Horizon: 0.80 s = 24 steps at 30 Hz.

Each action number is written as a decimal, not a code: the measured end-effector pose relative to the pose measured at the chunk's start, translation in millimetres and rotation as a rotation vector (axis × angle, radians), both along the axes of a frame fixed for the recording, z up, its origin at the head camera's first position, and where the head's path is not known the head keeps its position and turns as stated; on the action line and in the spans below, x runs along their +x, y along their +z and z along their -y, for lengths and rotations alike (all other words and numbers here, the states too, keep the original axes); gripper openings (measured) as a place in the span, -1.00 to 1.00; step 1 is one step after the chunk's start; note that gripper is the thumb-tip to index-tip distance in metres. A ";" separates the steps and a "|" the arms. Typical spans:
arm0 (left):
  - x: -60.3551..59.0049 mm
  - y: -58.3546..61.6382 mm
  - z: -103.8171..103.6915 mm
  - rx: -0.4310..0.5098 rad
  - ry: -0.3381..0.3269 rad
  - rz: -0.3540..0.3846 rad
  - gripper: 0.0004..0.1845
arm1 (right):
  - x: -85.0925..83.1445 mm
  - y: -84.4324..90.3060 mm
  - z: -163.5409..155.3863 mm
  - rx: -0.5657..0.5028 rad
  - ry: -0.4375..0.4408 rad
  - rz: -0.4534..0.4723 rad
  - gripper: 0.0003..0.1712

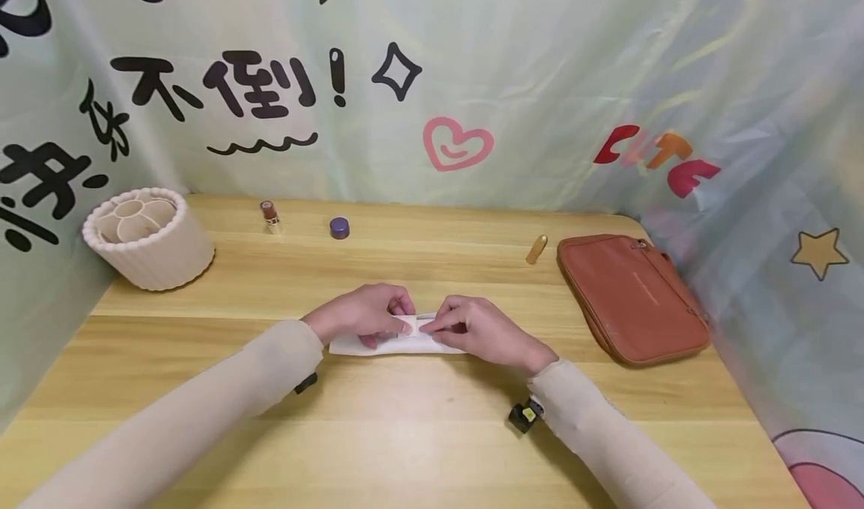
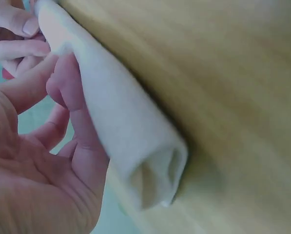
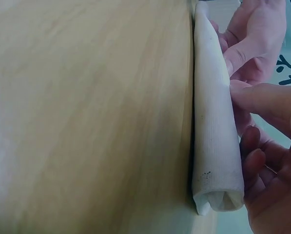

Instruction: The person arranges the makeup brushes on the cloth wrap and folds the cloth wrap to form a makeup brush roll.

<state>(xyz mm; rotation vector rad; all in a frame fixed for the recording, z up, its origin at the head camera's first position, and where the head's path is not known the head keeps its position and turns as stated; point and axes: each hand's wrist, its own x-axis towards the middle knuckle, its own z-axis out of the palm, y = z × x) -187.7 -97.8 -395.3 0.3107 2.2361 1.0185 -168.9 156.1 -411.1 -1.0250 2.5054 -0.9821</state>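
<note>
A white, flattened cloth roll or pouch [image 1: 405,346] lies on the wooden table between the two hands. My left hand [image 1: 364,311] pinches its upper side near the middle with thumb and fingers. From the other side my right hand [image 1: 484,330] holds the same stretch, its fingertips close to the left ones. The left wrist view shows the hollow, folded end of the white cloth [image 2: 121,112]. In the right wrist view the other end of the cloth [image 3: 216,131] is folded too, with small dark specks near it. The fingers partly hide the middle.
A cream ribbed organizer [image 1: 162,258] stands at the back left. Along the back are a lipstick [image 1: 270,217], a dark blue cap [image 1: 340,228] and a gold tube [image 1: 537,249]. A brown zipped case [image 1: 631,303] lies at the right. A printed curtain [image 1: 540,67] hangs behind.
</note>
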 end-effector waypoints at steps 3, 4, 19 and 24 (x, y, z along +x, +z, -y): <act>-2.5 4.0 -3.0 -0.040 -0.030 -0.007 -0.77 | 0.1 0.9 -1.0 0.000 0.006 -0.008 -0.74; -3.4 5.1 -3.7 -0.051 -0.037 -0.006 -0.77 | 0.2 1.5 -1.0 -0.001 0.005 -0.009 -0.74; -0.2 9.5 -8.8 -0.202 -0.121 -0.117 -0.78 | -3.2 2.4 -2.1 -0.008 0.023 0.041 -0.77; 0.5 -0.9 6.1 -0.054 -0.076 -0.061 -0.74 | -2.2 2.0 2.5 -0.016 0.022 0.051 -0.77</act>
